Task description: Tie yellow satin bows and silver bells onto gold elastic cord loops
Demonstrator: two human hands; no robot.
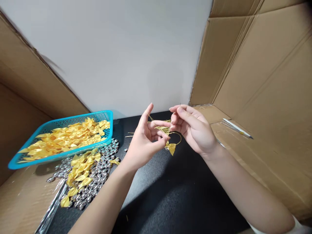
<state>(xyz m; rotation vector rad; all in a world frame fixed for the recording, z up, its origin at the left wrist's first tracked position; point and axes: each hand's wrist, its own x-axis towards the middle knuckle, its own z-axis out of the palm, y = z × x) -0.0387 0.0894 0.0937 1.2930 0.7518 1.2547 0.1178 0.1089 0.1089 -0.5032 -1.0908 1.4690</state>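
Your left hand (147, 139) has its index finger raised and its thumb brought in against another fingertip, apparently pinching a gold cord (180, 138); the exact contact is hidden. A yellow ribbon bow (172, 149) hangs by that cord, just below your left thumb tip. Your right hand (195, 130) closes thumb and forefinger on a thin dark strand (180, 104), too small to identify. You seem to be midway through working the cord with the bow on it; the next move would call for a steady left pinch and a careful right-hand pull that keeps the loop from snagging. Behind your fingers lie more gold cords (165, 129) on the black tabletop (151, 191). To your left, silver beads (98, 175) surround loose yellow bows (83, 167), beside a turquoise basket (111, 125) of more. Far right, a white pen-like tool (236, 128) rests on cardboard (258, 156).
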